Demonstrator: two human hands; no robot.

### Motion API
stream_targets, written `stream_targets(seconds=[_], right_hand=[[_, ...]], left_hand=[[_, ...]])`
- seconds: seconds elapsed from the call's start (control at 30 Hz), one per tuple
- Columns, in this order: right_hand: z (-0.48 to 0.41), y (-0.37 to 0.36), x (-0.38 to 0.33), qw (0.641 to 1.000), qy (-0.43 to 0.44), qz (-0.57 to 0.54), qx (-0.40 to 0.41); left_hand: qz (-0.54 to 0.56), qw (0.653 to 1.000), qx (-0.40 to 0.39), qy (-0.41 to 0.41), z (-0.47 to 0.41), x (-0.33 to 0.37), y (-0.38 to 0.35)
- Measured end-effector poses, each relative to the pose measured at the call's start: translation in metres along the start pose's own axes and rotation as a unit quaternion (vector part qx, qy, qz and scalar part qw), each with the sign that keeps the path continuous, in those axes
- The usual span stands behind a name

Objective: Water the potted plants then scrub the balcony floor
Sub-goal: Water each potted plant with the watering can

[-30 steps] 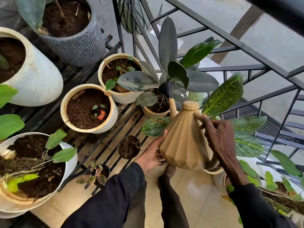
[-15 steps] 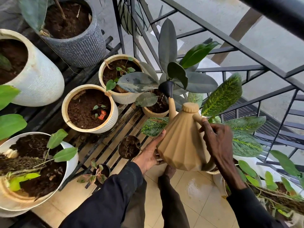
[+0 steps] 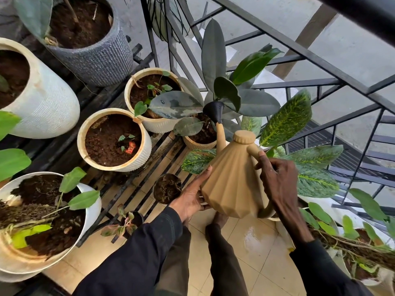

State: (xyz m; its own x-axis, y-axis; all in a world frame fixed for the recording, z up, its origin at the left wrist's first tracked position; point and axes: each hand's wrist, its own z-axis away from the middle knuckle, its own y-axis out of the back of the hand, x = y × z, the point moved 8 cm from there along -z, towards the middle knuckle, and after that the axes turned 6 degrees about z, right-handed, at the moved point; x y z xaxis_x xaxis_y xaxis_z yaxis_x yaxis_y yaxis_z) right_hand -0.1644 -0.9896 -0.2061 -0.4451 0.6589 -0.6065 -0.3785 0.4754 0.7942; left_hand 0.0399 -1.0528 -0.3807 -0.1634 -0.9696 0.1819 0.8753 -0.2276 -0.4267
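Item: watering can (image 3: 230, 189), ribbed tan plastic, held tilted with its spout over the small pot (image 3: 199, 144). Probably heavy with water, with smooth, slippery sides.
Grip: my right hand (image 3: 277, 180) curls round the handle (image 3: 253, 150); my left hand (image 3: 192, 197), fingers flat, props its side.
Change from a second ago: hardly any.

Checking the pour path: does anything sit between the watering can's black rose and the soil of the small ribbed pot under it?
Partly. A small grey-green leaf overhangs the pot's left side, just beside the rose; the soil right beneath it shows bare.
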Motion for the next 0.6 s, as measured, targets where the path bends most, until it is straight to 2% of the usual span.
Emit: stream_targets(seconds=[0.6], right_hand=[[0.0082,-0.0001,0.0004,1.000,-0.010,-0.011,0.009]], left_hand=[[-0.007,1.000,-0.010,0.001,0.0025,0.0003,0.0041]])
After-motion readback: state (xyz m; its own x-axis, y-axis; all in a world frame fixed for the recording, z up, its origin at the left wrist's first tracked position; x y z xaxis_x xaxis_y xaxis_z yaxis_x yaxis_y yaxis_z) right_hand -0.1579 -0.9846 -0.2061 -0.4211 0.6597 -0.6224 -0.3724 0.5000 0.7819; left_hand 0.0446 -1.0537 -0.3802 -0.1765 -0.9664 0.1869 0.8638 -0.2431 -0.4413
